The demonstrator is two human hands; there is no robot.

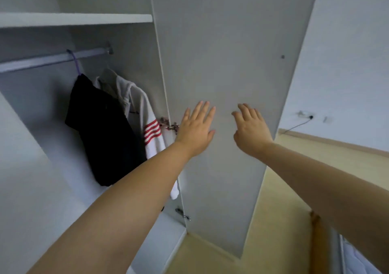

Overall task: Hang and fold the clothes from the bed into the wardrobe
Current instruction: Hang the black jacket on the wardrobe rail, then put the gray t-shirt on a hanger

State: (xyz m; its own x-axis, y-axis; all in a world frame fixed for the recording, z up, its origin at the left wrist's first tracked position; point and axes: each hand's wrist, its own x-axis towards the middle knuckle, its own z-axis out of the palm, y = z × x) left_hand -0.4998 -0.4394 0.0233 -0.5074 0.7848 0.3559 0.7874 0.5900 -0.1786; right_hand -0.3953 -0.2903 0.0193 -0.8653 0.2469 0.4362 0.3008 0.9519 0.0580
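The white wardrobe stands open, its door (221, 67) swung out in front of me. My left hand (196, 129) lies flat with straight fingers against the door's inner face, near the middle hinge (168, 124). My right hand (250, 129) reaches to the same panel a little to the right, fingers spread and slightly bent, holding nothing. Inside, a black garment (105, 134) hangs from a purple hanger (74, 62) on the rail (48, 59). Beside it hangs a white garment with red stripes (145, 124).
A shelf (75, 19) runs above the rail. The wardrobe's floor (69, 168) lies below the clothes. A lower hinge (183, 213) sits near the door's bottom. Yellowish flooring (273, 221) spreads to the right, with a wall socket and cable (305, 118) beyond and a bed corner (357, 261) at bottom right.
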